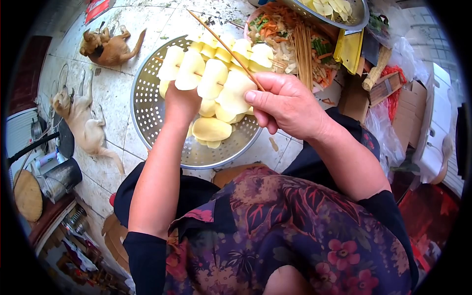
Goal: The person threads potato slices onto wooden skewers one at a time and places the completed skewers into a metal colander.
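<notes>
A large metal colander [147, 93] holds pale yellow potato slices [212, 129], several of them threaded on skewers laid across the top. My right hand [290, 103] pinches a thin wooden skewer [216, 37] near its lower end; the stick slants up and left over the threaded slices. My left hand [183, 104] reaches in among the slices. Its fingers are hidden beneath them, so its grip does not show.
Beyond the colander, a bundle of bare skewers [302, 54] rests on vegetable scraps. Another metal colander [361, 17] with slices is at top right. Two dogs [110, 49] lie on the tiled floor at left. Cardboard [410, 110] and plastic bags are at right.
</notes>
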Tool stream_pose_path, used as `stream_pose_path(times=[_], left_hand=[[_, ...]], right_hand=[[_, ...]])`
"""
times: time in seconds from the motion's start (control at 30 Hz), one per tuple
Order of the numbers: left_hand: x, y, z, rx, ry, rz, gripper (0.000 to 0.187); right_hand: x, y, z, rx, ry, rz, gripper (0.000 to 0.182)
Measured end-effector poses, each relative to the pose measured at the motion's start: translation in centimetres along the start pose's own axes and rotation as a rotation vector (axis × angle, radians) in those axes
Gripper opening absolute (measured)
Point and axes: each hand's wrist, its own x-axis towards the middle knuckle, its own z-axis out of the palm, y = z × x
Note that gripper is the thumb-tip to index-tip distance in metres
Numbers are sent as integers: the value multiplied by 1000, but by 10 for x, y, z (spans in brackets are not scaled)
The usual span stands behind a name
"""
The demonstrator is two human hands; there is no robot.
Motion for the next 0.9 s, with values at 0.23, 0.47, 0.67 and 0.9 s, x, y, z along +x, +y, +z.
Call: stream_pose_path(times=[0.23, 0.47, 0.67, 0.9], left_hand=[[-8, -20, 34, 411, -27, 417, 26], [-12, 9, 31, 318, -32, 465, 45], [-15, -9, 30, 384, -106, 322, 35], [-6, 1, -24, -834, 202, -200, 21]], right_hand=[[-2, -1, 0, -28, 4, -1, 18], [-2, 1, 0, -16, -2, -8, 19], [-3, -2, -2, -9, -3, -15, 18], [-7, -6, -3, 20, 17, -28, 17]])
